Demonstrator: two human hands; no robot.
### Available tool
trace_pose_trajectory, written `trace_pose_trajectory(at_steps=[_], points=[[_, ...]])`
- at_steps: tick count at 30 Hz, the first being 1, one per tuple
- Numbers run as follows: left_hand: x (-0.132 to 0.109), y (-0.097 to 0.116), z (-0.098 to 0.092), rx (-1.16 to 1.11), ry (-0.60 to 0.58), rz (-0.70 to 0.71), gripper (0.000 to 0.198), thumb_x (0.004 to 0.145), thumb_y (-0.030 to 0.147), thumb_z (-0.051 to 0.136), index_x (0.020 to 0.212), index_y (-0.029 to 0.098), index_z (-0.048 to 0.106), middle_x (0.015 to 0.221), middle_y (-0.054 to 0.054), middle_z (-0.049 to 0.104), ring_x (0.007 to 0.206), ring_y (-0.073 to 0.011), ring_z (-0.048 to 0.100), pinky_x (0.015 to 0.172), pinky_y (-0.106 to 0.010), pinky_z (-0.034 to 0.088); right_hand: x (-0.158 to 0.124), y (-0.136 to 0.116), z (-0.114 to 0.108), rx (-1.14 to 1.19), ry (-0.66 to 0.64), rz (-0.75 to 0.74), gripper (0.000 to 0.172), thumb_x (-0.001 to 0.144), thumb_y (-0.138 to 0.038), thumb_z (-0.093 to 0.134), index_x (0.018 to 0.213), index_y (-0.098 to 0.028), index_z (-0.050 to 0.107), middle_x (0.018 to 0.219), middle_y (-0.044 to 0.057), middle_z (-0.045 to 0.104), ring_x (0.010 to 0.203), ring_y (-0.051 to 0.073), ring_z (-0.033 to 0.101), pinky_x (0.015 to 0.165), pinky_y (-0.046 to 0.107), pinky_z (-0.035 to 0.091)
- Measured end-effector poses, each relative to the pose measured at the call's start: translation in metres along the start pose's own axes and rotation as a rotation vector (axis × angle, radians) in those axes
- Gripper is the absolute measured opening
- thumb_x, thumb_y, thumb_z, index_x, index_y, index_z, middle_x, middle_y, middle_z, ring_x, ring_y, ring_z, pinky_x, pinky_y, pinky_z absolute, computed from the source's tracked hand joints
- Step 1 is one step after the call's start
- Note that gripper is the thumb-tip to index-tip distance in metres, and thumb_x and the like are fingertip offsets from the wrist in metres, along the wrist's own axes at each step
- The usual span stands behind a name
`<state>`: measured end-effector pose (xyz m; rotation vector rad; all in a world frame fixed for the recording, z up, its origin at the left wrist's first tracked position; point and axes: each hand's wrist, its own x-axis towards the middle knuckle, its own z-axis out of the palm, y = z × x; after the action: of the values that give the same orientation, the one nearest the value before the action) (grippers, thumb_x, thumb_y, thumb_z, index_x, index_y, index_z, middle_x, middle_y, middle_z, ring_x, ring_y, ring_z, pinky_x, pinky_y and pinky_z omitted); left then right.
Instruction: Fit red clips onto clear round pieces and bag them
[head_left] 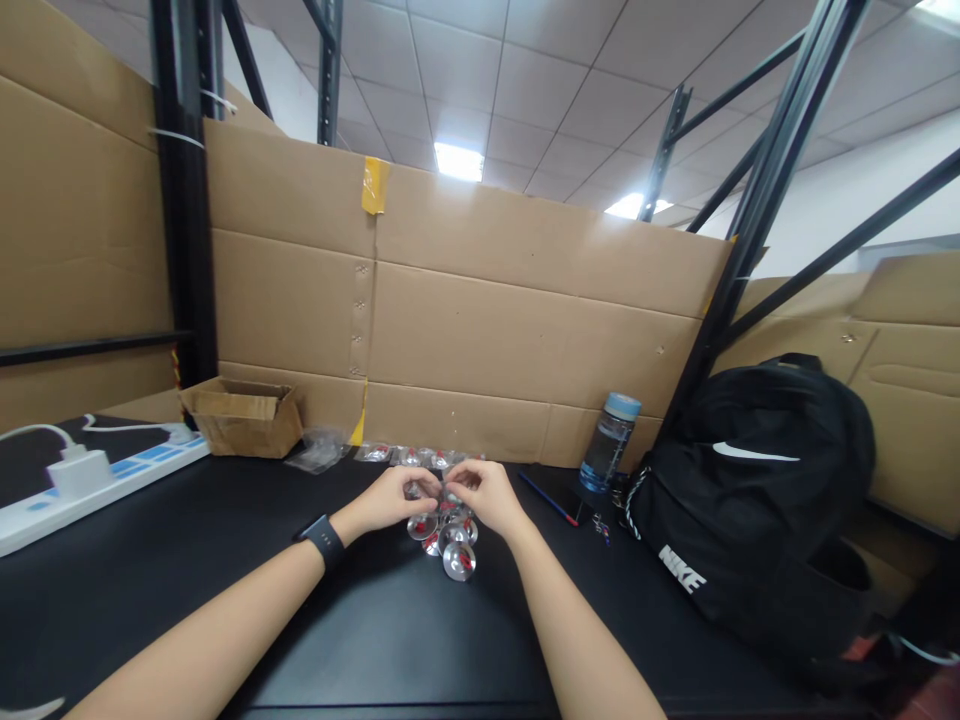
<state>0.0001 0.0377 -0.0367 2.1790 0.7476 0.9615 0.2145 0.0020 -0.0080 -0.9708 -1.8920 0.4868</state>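
Observation:
My left hand (pixel 394 500) and my right hand (pixel 489 497) meet over the black tabletop (pixel 225 590), fingers pinched together on a small shiny part (pixel 442 490) held between them. Just below the hands lies a cluster of several round silver metal pieces with red marks (pixel 448 545). A black watch sits on my left wrist (pixel 324 541). Behind the hands, small clear plastic bags (pixel 409 456) hold more such pieces along the cardboard wall.
An open cardboard box (pixel 244 415) stands at the back left, beside a white power strip with a plugged charger (pixel 90 478). A blue-capped water bottle (pixel 609 443), a dark pen (pixel 547 497) and a black Nike backpack (pixel 757 500) are on the right. Cardboard walls (pixel 525 330) enclose the bench.

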Motion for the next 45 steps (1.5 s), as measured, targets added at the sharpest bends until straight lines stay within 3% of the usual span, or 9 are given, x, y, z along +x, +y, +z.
trace_pose_trajectory(at_steps=[4,9,13,17,23,31,37,42,45], points=[[-0.003,0.016,0.005,0.286,0.014,0.106,0.025,0.079,0.032,0.074,0.101,0.020,0.074,0.095,-0.004,0.075,0.087,-0.0211,0.068,0.082,-0.028,0.048,-0.001,-0.005,0.005,0.015,-0.039,0.011,0.012,0.073,-0.018,0.074,0.085,-0.018,0.076,0.074,0.003,0.075,0.066,0.016,0.067,0.064,0.025,0.050],[-0.002,0.018,0.013,0.242,0.023,0.058,0.013,0.085,0.030,0.068,0.087,0.018,0.073,0.079,-0.001,0.074,0.074,-0.0170,0.067,0.071,-0.024,0.045,0.001,0.002,0.002,0.067,0.000,0.033,0.025,0.071,-0.024,0.080,0.095,-0.018,0.075,0.076,0.002,0.073,0.067,0.015,0.065,0.063,0.024,0.049],[0.000,0.005,0.011,0.172,0.070,0.013,0.019,0.084,0.037,0.070,0.084,0.018,0.072,0.079,-0.002,0.073,0.074,-0.0176,0.066,0.070,-0.025,0.046,0.000,0.016,-0.008,0.076,-0.141,0.089,0.037,0.065,-0.031,0.085,0.097,-0.018,0.073,0.081,0.002,0.072,0.063,0.014,0.064,0.059,0.023,0.049],[0.004,-0.006,0.009,-0.012,0.126,-0.051,0.027,0.084,0.041,0.070,0.084,0.015,0.068,0.080,-0.004,0.072,0.073,-0.0179,0.066,0.068,-0.026,0.049,-0.001,0.022,-0.011,0.157,-0.221,0.181,0.030,0.069,-0.035,0.081,0.091,-0.016,0.074,0.072,0.003,0.072,0.061,0.018,0.068,0.058,0.026,0.051],[0.006,-0.007,0.005,-0.252,0.094,-0.037,0.029,0.085,0.040,0.070,0.098,0.015,0.068,0.097,-0.008,0.074,0.088,-0.0204,0.070,0.083,-0.032,0.053,0.004,0.020,-0.012,0.271,-0.122,0.191,0.032,0.075,-0.042,0.077,0.088,-0.014,0.076,0.067,0.005,0.072,0.063,0.021,0.070,0.061,0.030,0.053],[0.006,-0.009,0.011,-0.214,0.072,-0.044,0.027,0.084,0.037,0.070,0.098,0.014,0.072,0.097,-0.010,0.076,0.090,-0.0229,0.072,0.087,-0.036,0.054,0.003,0.018,-0.011,0.136,-0.081,0.110,0.020,0.080,-0.034,0.070,0.086,-0.017,0.077,0.070,0.005,0.073,0.061,0.019,0.068,0.063,0.030,0.053],[0.007,-0.010,0.010,-0.259,0.128,-0.055,0.028,0.082,0.038,0.073,0.097,0.014,0.071,0.094,-0.010,0.076,0.087,-0.0222,0.073,0.085,-0.035,0.056,0.006,0.012,-0.012,0.170,0.124,0.091,0.018,0.082,-0.033,0.067,0.090,-0.017,0.072,0.076,0.004,0.071,0.065,0.017,0.066,0.063,0.028,0.052],[0.011,-0.004,0.009,-0.428,0.282,-0.090,0.033,0.079,0.042,0.076,0.094,0.014,0.070,0.090,-0.009,0.076,0.080,-0.0218,0.073,0.083,-0.036,0.058,0.002,0.001,-0.003,0.379,0.087,0.080,0.049,0.078,-0.030,0.073,0.123,-0.023,0.055,0.091,0.002,0.069,0.070,0.015,0.069,0.068,0.028,0.055],[0.012,0.002,0.008,-0.462,0.261,-0.073,0.034,0.078,0.040,0.077,0.099,0.014,0.068,0.099,-0.011,0.076,0.092,-0.0226,0.073,0.091,-0.037,0.056,0.000,-0.005,0.004,0.416,0.087,0.065,0.055,0.079,-0.027,0.073,0.128,-0.025,0.049,0.089,0.001,0.069,0.071,0.015,0.070,0.072,0.029,0.056]])
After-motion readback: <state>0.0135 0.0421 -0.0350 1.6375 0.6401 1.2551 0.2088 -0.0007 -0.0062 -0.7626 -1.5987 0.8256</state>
